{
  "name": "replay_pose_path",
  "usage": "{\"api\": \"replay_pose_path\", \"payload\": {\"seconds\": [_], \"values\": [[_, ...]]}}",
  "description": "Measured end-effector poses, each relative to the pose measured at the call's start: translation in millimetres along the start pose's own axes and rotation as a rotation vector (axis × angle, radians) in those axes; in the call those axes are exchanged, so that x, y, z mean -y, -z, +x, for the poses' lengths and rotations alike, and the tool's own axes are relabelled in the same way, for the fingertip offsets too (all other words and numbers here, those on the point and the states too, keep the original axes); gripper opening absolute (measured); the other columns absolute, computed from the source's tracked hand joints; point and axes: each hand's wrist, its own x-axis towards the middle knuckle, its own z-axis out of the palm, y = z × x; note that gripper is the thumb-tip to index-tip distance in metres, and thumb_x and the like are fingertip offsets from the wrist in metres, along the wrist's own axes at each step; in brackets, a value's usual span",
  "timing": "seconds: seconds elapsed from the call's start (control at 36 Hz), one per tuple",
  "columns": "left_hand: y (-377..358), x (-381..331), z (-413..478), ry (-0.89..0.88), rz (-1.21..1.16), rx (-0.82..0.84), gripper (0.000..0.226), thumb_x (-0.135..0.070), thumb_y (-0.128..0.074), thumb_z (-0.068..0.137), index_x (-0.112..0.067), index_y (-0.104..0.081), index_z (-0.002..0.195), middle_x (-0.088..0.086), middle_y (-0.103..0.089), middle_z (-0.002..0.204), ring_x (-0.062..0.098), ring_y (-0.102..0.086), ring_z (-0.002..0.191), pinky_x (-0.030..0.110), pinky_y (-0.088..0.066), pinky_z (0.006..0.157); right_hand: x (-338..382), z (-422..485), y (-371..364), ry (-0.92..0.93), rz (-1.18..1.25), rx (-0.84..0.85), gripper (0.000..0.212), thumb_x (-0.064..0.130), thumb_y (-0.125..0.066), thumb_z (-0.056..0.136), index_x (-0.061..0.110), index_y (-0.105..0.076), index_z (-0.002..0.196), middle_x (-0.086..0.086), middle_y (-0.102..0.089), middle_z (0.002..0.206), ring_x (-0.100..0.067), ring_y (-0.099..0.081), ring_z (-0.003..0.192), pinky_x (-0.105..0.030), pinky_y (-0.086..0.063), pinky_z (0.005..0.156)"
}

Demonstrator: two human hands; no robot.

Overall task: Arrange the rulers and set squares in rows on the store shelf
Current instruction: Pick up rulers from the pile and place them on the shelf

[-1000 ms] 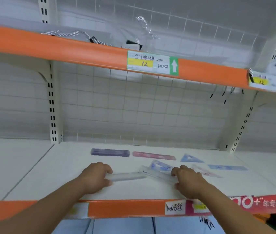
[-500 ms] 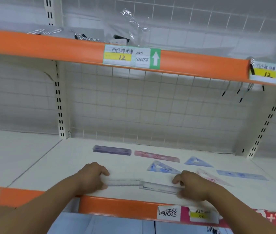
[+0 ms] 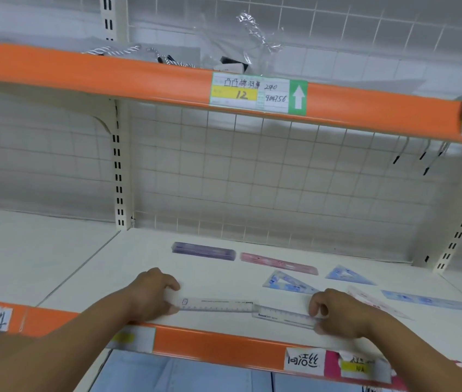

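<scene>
Two clear rulers lie end to end near the front edge of the white shelf (image 3: 88, 267). My left hand (image 3: 150, 295) pinches the left end of the left clear ruler (image 3: 215, 304). My right hand (image 3: 337, 314) pinches the right end of the right clear ruler (image 3: 283, 316), which slants slightly. Behind them lie a purple ruler (image 3: 203, 250) and a pink ruler (image 3: 278, 263) in a row. Two blue set squares (image 3: 286, 282) (image 3: 348, 275) lie further right, with a pink set square (image 3: 377, 302) and a blue ruler (image 3: 425, 300) beyond my right hand.
An orange-edged upper shelf (image 3: 139, 77) hangs overhead with a price label (image 3: 258, 93), cords and clear plastic wrap (image 3: 258, 38) on it. A wire grid back panel (image 3: 266, 179) closes the rear. The lower shelf's orange front rail (image 3: 218, 343) carries labels.
Both hands drew the two clear rulers back toward the shelf's front edge and lined them up more end to end. The camera view shifted right and down.
</scene>
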Motion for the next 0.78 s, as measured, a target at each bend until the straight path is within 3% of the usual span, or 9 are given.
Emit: {"api": "replay_pose_path", "payload": {"seconds": [0.14, 0.36, 0.44, 0.53, 0.78], "values": [[1, -2, -2, -0.009, 0.006, 0.002, 0.058, -0.041, -0.068, 0.084, -0.029, -0.047, 0.137, 0.0, -0.04, 0.134, 0.018, -0.041, 0.127, 0.025, -0.034, 0.107, 2, 0, 0, -0.004, 0.0, 0.001, 0.024, 0.028, -0.064, 0.087, 0.04, -0.042, 0.085, 0.012, -0.04, 0.1, -0.01, -0.043, 0.094, -0.01, -0.031, 0.066], [1, -3, -4, -0.012, 0.019, 0.012, 0.057, -0.041, -0.066, 0.085, -0.03, -0.046, 0.137, 0.0, -0.04, 0.134, 0.018, -0.04, 0.127, 0.026, -0.034, 0.107, 1, -2, -5, 0.036, -0.035, -0.069, 0.028, 0.026, -0.059, 0.089, 0.039, -0.037, 0.08, 0.018, -0.04, 0.088, -0.005, -0.042, 0.083, -0.013, -0.032, 0.064], [2, -4, -4, -0.012, 0.014, 0.012, 0.056, -0.04, -0.067, 0.085, -0.03, -0.046, 0.137, 0.0, -0.04, 0.134, 0.017, -0.04, 0.126, 0.025, -0.034, 0.107, 3, -6, -6, 0.059, -0.07, -0.094, 0.02, 0.026, -0.056, 0.091, 0.041, -0.048, 0.1, 0.012, -0.045, 0.099, -0.009, -0.047, 0.094, -0.014, -0.034, 0.073], [2, -4, -4, -0.012, 0.012, 0.018, 0.057, -0.04, -0.066, 0.086, -0.03, -0.046, 0.138, 0.0, -0.04, 0.134, 0.018, -0.04, 0.127, 0.026, -0.034, 0.108, 5, -8, -3, 0.059, -0.115, -0.1, 0.036, 0.028, -0.056, 0.092, 0.041, -0.053, 0.125, 0.008, -0.046, 0.108, -0.013, -0.05, 0.106, -0.02, -0.039, 0.087], [2, -4, -4, -0.011, 0.001, 0.019, 0.056, -0.038, -0.066, 0.086, -0.03, -0.047, 0.138, 0.0, -0.041, 0.134, 0.017, -0.04, 0.127, 0.026, -0.034, 0.108, 6, -10, -1, 0.075, -0.164, -0.041, 0.052, 0.03, -0.053, 0.09, 0.044, -0.042, 0.139, 0.006, -0.042, 0.11, -0.016, -0.05, 0.108, -0.025, -0.04, 0.089]]}}
